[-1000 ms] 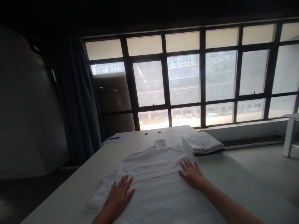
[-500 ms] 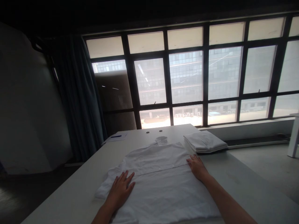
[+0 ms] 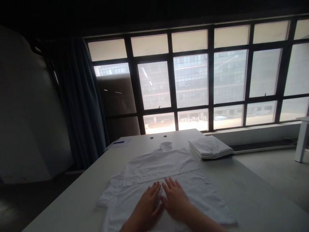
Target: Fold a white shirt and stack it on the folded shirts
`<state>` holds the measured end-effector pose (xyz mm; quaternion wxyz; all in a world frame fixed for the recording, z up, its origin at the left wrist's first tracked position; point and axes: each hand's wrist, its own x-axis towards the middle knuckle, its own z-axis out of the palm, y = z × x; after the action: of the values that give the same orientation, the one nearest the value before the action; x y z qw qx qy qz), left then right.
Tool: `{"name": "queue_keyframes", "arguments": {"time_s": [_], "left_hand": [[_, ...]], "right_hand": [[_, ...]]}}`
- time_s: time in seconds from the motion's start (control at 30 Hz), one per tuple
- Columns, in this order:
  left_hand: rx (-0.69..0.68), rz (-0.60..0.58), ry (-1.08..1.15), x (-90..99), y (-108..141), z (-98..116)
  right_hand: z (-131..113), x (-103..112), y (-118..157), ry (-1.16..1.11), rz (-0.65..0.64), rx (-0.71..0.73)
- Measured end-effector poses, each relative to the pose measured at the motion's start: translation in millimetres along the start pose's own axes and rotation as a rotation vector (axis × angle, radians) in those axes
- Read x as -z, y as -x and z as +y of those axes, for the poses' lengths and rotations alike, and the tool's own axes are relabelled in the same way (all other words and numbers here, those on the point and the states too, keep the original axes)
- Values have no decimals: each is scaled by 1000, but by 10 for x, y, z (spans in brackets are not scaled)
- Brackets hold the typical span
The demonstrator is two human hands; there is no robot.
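Observation:
A white shirt (image 3: pixel 154 164) lies spread on the white table, its collar (image 3: pixel 166 146) pointing toward the window. A row of small buttons runs across it. My left hand (image 3: pixel 148 201) rests on the middle of the cloth, fingers stretched forward and slightly blurred. Beside it, my right hand (image 3: pixel 175 197) lies flat on the shirt with fingers extended, the thumbs close together. Neither hand grips anything. The shirt's near edge is partly hidden by my forearms.
Folded white cloth (image 3: pixel 210 146) sits stacked on a dark base at the table's right edge. Papers with a blue pen (image 3: pixel 119 142) lie at the far left. Two round holes mark the far end of the table (image 3: pixel 79 199). Windows and a dark curtain (image 3: pixel 82 106) stand behind.
Both hands have come inward from the shirt's left and right sides to its middle, now side by side. The shirt's right edge, previously under my right arm, is uncovered.

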<state>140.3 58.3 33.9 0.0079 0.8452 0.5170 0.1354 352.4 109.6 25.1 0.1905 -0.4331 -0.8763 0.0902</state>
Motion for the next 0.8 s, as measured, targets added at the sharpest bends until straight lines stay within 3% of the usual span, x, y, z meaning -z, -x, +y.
{"name": "queue_keyframes", "arguments": {"time_s": [0.1, 0.2, 0.4, 0.6, 0.7, 0.8], "left_hand": [[33, -66, 12, -78, 19, 19], [99, -132, -14, -27, 71, -116], [299, -134, -107, 116, 326, -657], [389, -68, -176, 169, 757, -1255], [406, -33, -187, 169, 874, -1392], [395, 53, -210, 214, 904, -1399]], "right_hand": [[-138, -111, 106, -75, -102, 54], [5, -9, 154, -82, -146, 33], [542, 260, 260, 43, -157, -159], [1306, 492, 530, 170, -90, -341], [1594, 554, 637, 203, -55, -413], [1701, 557, 679, 216, -30, -428]]}}
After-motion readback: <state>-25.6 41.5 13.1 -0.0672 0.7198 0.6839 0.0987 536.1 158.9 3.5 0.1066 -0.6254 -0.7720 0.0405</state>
